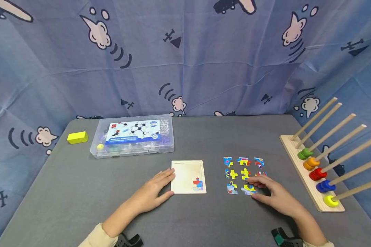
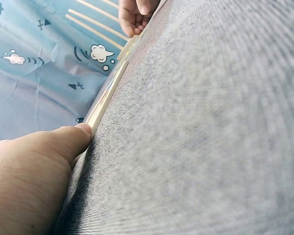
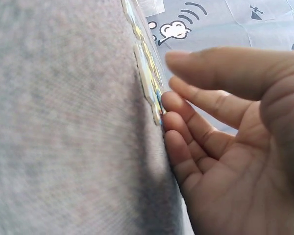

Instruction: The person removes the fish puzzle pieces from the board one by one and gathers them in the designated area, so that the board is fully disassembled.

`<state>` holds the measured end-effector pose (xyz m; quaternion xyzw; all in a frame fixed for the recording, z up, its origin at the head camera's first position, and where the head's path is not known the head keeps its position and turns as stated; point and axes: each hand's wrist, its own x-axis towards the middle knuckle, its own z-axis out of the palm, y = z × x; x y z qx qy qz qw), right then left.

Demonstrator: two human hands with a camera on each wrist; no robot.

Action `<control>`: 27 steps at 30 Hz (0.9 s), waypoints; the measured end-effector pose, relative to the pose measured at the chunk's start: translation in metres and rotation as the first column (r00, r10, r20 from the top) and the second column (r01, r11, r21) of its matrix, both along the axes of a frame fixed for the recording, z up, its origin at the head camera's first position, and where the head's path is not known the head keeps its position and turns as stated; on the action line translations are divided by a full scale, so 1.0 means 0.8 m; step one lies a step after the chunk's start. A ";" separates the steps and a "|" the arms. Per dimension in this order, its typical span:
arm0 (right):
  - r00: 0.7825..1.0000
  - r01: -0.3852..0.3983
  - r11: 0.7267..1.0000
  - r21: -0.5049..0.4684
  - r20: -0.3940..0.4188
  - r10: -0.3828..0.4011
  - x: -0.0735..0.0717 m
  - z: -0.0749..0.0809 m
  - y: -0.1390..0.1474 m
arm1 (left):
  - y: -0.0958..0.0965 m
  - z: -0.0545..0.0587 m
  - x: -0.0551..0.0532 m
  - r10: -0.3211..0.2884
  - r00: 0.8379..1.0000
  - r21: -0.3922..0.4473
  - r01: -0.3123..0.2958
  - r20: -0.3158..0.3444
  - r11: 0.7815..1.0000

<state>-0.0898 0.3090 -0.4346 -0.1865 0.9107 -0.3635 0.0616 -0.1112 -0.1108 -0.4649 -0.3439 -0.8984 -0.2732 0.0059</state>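
My left hand (image 1: 151, 192) rests at the left edge of a square wooden puzzle tray (image 1: 183, 174), its fingertips and thumb touching the rim. In the left wrist view the thumb (image 2: 71, 142) lies against the tray's edge. One coloured jigsaw piece (image 1: 198, 184) sits in the tray's lower right corner. Several more pieces lie in rows on the table to the right. My right hand (image 1: 276, 195) is over the lower right of these rows, thumb and fingers apart around the bottom middle piece (image 1: 249, 189). Its fingers partly cover a red-and-blue piece (image 1: 261, 173).
A clear plastic box labelled as a molecular model kit (image 1: 133, 137) stands at the back left, beside a yellow block (image 1: 77, 137). Along the right edge is a wooden peg stand (image 1: 309, 178) with coloured rings and tall slanting rods. A patterned blue cloth (image 1: 185, 61) hangs behind the table.
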 end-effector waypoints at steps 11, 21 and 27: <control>0.998 -0.021 0.996 -0.085 -0.062 0.016 0.000 0.011 -0.012 | 0.002 -0.003 -0.002 -0.007 1.000 0.008 0.007 -0.008 1.000; 0.983 -0.166 0.982 -0.086 -0.094 0.158 -0.018 0.011 -0.066 | -0.001 -0.002 -0.001 0.002 1.000 0.003 -0.002 -0.009 1.000; 0.979 -0.196 0.980 -0.036 -0.069 0.193 -0.026 0.015 -0.102 | 0.000 -0.002 0.000 0.004 1.000 -0.004 -0.004 -0.010 1.000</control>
